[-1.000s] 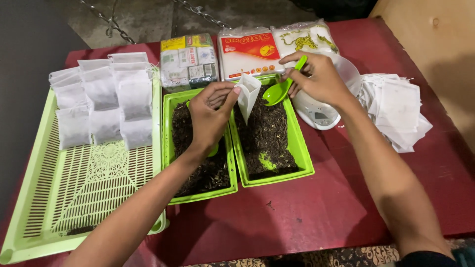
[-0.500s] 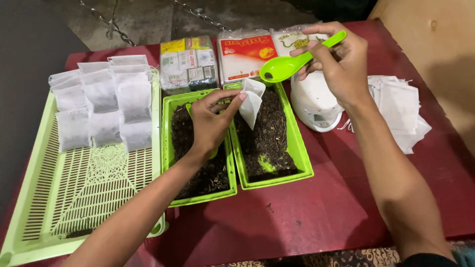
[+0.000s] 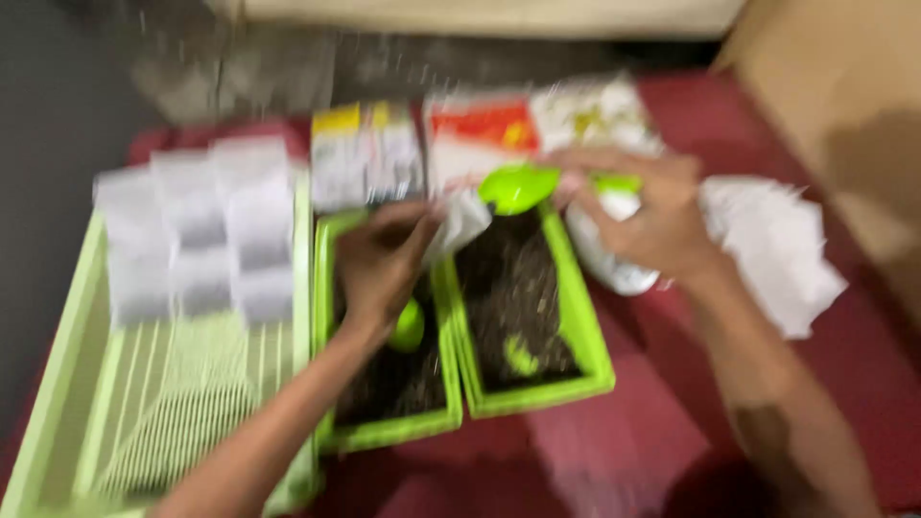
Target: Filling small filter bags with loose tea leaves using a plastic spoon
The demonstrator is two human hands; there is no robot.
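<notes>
Green scoop (image 3: 523, 187) pinched in right hand (image 3: 652, 225), white sachet (image 3: 460, 223) gripped by left hand (image 3: 379, 264), both hands raised over trays (image 3: 576, 317).

light: dim, from above | blur: heavy (whole frame smeared)

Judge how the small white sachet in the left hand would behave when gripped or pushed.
The white sachet sags from the left hand, so it is probably floppy. It looks thin and papery, so likely light and easily crushed. Flat-sided, it seems unlikely to roll.
</notes>
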